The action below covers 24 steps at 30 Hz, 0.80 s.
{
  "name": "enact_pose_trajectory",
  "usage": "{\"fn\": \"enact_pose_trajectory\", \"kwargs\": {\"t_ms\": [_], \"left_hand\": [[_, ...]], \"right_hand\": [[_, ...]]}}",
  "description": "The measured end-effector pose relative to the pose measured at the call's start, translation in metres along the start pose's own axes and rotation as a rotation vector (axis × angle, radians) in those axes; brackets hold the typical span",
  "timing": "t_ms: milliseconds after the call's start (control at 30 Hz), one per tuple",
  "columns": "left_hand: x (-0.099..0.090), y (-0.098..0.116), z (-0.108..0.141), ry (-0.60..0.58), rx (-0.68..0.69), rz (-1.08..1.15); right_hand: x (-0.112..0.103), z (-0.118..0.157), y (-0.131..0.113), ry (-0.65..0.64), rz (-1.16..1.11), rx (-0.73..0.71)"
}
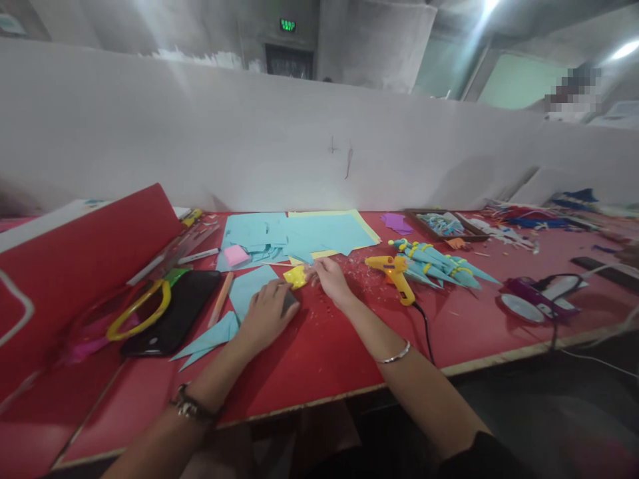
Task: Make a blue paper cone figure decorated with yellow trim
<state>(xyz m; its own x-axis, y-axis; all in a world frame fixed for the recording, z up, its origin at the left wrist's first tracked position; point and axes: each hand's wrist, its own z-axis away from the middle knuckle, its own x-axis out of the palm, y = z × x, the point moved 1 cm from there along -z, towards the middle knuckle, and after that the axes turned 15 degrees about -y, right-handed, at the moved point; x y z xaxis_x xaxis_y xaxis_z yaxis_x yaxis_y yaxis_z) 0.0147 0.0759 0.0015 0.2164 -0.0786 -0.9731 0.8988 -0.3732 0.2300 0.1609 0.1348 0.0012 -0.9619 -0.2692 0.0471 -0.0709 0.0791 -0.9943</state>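
My left hand (270, 310) lies palm down at the edge of a blue paper sheet (249, 286), fingers bent but apart. Its fingertips are beside a small crumpled yellow piece (295, 276); whether they touch it I cannot tell. On the other side of that piece is my right hand (331, 281), thumb and fingers pinched together. Whatever sits in the pinch is too small to make out. Folded blue paper cones (214, 338) lie by my left wrist. To the right, a yellow glue gun (394, 273) rests near finished-looking blue cones with yellow trim (439, 263).
At left are a black phone (174, 313), a yellow ring-shaped handle (142, 313) and a red board (90, 266). Blue sheets (329, 233) and pink notes (235, 255) lie behind my hands. A tray of scraps (444, 226) and a purple device (544, 299) are right.
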Motion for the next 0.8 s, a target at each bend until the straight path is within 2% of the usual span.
{"fn": "enact_pose_trajectory", "kwargs": {"t_ms": [100, 233, 333, 500, 667, 800], "left_hand": [[0.009, 0.007, 0.016, -0.081, 0.012, -0.136], [0.01, 0.011, 0.029, -0.184, 0.064, -0.151], [0.002, 0.007, 0.029, -0.207, 0.052, -0.118], [-0.016, -0.003, 0.02, -0.177, -0.11, -0.159], [-0.032, 0.008, 0.011, -0.271, -0.204, -0.263], [-0.044, 0.013, 0.006, -0.34, -0.217, -0.336]], "right_hand": [[-0.003, -0.002, 0.005, 0.052, 0.018, 0.026], [-0.004, -0.004, 0.011, 0.059, 0.018, 0.028], [-0.004, -0.004, 0.011, 0.065, 0.022, 0.021], [-0.004, -0.001, 0.006, 0.073, 0.041, 0.004], [-0.003, 0.0, 0.005, 0.051, 0.057, -0.017], [-0.002, -0.001, 0.006, 0.018, 0.063, -0.034]]}}
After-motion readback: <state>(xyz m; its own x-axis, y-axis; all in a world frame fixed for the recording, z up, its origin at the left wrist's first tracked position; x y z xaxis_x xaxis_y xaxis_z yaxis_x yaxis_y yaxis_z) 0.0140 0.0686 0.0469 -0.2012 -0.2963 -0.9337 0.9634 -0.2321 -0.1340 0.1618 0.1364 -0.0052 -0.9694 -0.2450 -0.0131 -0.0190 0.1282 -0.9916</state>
